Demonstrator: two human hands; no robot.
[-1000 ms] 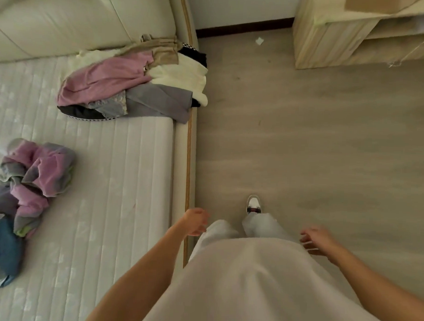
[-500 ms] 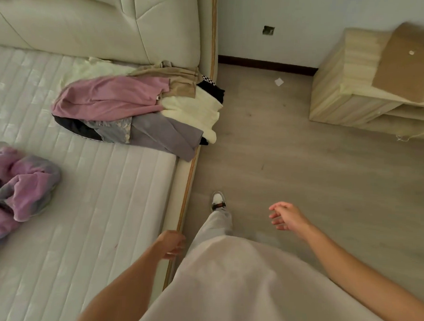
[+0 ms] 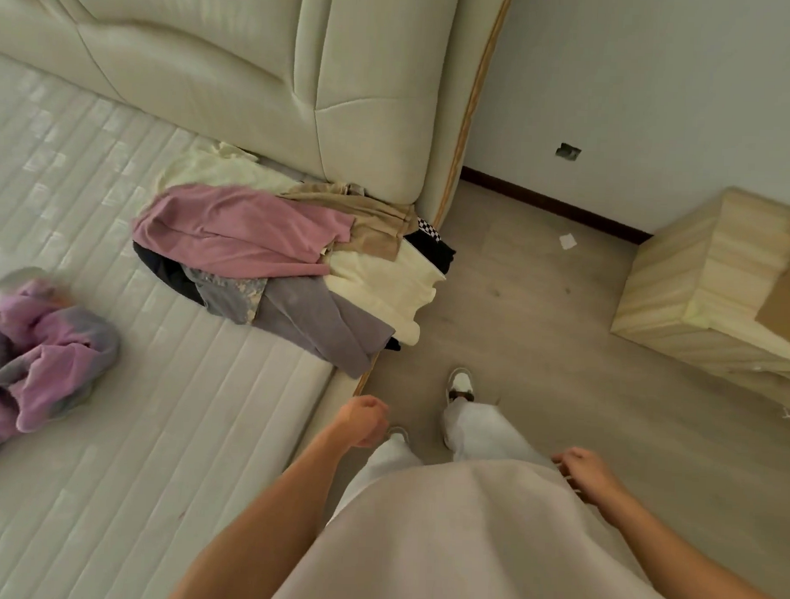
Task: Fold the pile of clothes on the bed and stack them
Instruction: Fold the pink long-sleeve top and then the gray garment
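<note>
Nothing looks folded yet: you stand beside the bed point(image 3: 191, 426) with the pile of clothes point(image 3: 287, 259) heaped at its far right corner by the headboard, and a crumpled pink bundle point(image 3: 46, 359) at the left. No containers show. Your left hand point(image 3: 364, 421) hangs loosely curled, your right hand point(image 3: 586, 476) relaxed; both hold nothing.

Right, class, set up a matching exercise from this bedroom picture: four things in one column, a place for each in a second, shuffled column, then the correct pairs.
Things:
1. pink top
2. purple tie-dye garment
3. cardboard box
4. scrap of paper

Places:
A. on the wooden cabinet
B. on the floor near the wall
C. on top of the clothes pile by the headboard
D. crumpled alone at the mattress's left edge of view

Pairs: 1-C, 2-D, 3-A, 4-B
</note>
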